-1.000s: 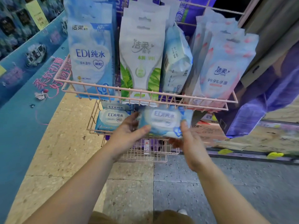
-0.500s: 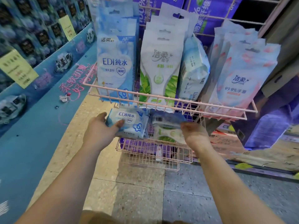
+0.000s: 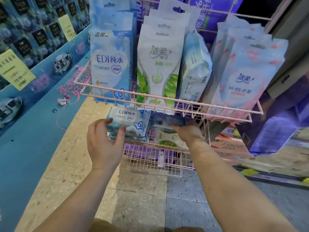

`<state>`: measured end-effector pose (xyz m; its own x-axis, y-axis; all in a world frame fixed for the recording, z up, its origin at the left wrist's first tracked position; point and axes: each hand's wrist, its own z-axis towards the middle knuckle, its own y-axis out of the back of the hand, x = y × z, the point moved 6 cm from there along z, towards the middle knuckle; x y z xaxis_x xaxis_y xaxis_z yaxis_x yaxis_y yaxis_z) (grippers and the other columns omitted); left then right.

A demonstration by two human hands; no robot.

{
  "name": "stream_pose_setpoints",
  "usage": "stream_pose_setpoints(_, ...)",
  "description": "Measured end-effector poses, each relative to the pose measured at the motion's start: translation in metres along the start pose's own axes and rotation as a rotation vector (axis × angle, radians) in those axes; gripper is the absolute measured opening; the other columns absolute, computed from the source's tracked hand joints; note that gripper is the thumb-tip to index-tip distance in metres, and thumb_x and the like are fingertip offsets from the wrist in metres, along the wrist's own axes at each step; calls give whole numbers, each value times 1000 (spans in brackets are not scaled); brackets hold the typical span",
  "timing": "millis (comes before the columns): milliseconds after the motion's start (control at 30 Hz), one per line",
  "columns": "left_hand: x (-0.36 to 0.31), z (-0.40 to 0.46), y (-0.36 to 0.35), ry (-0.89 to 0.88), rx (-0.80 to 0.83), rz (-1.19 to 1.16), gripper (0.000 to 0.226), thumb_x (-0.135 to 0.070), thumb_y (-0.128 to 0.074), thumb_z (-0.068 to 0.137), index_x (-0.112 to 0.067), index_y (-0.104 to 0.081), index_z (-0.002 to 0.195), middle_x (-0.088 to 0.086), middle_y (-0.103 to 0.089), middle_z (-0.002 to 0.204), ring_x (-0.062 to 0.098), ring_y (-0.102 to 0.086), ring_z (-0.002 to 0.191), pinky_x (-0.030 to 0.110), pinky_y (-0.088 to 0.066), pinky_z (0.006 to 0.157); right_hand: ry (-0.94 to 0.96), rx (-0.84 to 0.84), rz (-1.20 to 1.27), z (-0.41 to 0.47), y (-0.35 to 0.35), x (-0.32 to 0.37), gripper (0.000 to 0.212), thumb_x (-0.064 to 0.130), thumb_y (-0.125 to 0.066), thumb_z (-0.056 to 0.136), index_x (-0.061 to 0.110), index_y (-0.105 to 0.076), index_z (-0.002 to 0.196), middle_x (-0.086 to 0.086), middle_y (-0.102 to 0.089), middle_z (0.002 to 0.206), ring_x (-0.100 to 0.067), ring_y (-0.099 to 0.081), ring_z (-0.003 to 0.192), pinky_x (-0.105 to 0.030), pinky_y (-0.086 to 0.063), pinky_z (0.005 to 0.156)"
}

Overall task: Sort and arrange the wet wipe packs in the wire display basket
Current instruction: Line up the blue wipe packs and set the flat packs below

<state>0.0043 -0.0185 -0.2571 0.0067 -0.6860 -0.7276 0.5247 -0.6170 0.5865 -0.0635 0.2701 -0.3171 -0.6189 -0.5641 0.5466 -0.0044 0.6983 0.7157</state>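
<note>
A pink wire display rack has an upper basket (image 3: 167, 97) and a lower basket (image 3: 150, 162). Tall packs stand upright in the upper one: blue EDI packs (image 3: 110, 64), green aloe packs (image 3: 158, 64), a sideways pale pack (image 3: 195, 67) and pink 99.9% packs (image 3: 245, 77). My left hand (image 3: 103, 144) holds the left end of a small blue EDI pack (image 3: 130, 119), which lies at the lower basket's left. My right hand (image 3: 188, 133) reaches under the upper basket and grips a blurred dark blue pack (image 3: 167, 120). A green-and-white pack (image 3: 167, 139) lies below it.
A teal display wall (image 3: 25, 131) with yellow price tags (image 3: 15, 69) runs along the left. Purple cartons (image 3: 275, 131) and brown cardboard (image 3: 267, 161) stand to the right of the rack. Speckled stone floor (image 3: 142, 198) lies in front.
A second ago both hands held one EDI pack in front of the rack. Now each hand holds its own pack at the lower basket, left at the left side, right under the upper basket.
</note>
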Motion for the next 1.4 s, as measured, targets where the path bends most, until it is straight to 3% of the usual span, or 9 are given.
stream_pose_setpoints(200, -48, -46, -36, -303, 319, -70, 32, -33, -60, 85, -5, -67, 101, 9, -67, 93, 21, -59, 86, 26, -42, 79, 132, -84, 434, -5, 12, 2, 27, 33, -82, 63, 17, -68, 79, -3, -72, 96, -24, -67, 93, -42, -52, 93)
stream_pose_setpoints(367, -71, -50, -73, -277, 554, 18, 47, -35, -65, 86, -17, -55, 129, 5, -56, 133, 23, -48, 124, 33, -36, 105, 163, -41, 660, -58, 48, 4, 23, 11, -79, 73, 9, -68, 94, -3, -73, 97, -19, -69, 87, -25, -54, 77)
stream_pose_setpoints(500, -88, -48, -88, -321, 539, 80, 77, -39, -72, 77, -20, -39, 144, 6, -42, 149, 24, -33, 139, 33, -18, 116, 157, 145, 778, -95, 55, -8, 15, -1, -72, 77, 8, -66, 88, -5, -74, 83, -16, -73, 73, -25, -58, 64)
stream_pose_setpoints(733, -82, -63, -89, -398, 582, 19, 81, -35, -79, 71, -14, -43, 140, 8, -48, 145, 28, -42, 134, 40, -31, 111, 85, 436, 995, -103, 46, -15, 14, 1, -60, 87, 5, -64, 100, -8, -74, 90, -18, -73, 78, -30, -61, 71)
stream_pose_setpoints(867, -81, -49, -70, -321, 439, -99, 43, -11, -67, 84, -9, -56, 125, 11, -63, 121, 30, -58, 108, 43, -48, 93, 162, 749, 1136, -117, 37, -5, 29, 8, -61, 80, 3, -60, 109, -12, -74, 97, -22, -72, 87, -33, -58, 85)
stream_pose_setpoints(967, -69, -41, -54, -164, 418, -173, 13, -17, -58, 92, -20, -56, 104, -11, -60, 89, 6, -54, 77, 32, -47, 70, 348, 525, 653, -90, 49, -10, 33, 9, -65, 85, 13, -60, 117, -7, -70, 111, -21, -66, 103, -33, -50, 97)
stream_pose_setpoints(1033, -54, -41, -49, -26, 459, -343, 20, -24, -61, 89, -33, -50, 102, -18, -61, 93, 4, -59, 84, 28, -47, 71, 442, 179, 4, -69, 58, -8, 46, 17, -65, 88, 18, -52, 132, -5, -61, 131, -21, -58, 116, -29, -43, 102)
stream_pose_setpoints(1100, -40, -43, -48, 93, 486, -514, 25, -28, -64, 84, -41, -51, 101, -14, -67, 104, 10, -65, 98, 35, -52, 82, 480, 134, -366, -64, 47, 3, 58, 27, -62, 90, 19, -39, 143, -5, -50, 143, -24, -50, 127, -30, -39, 103)
stream_pose_setpoints(1400, -16, -41, -49, 432, 575, -776, 30, -8, -59, 91, -13, -55, 121, 1, -71, 111, 18, -70, 98, 33, -57, 80, 345, 112, -686, -40, 25, -1, 48, 35, -70, 82, 15, -56, 123, -5, -62, 117, -24, -58, 108, -36, -50, 95)
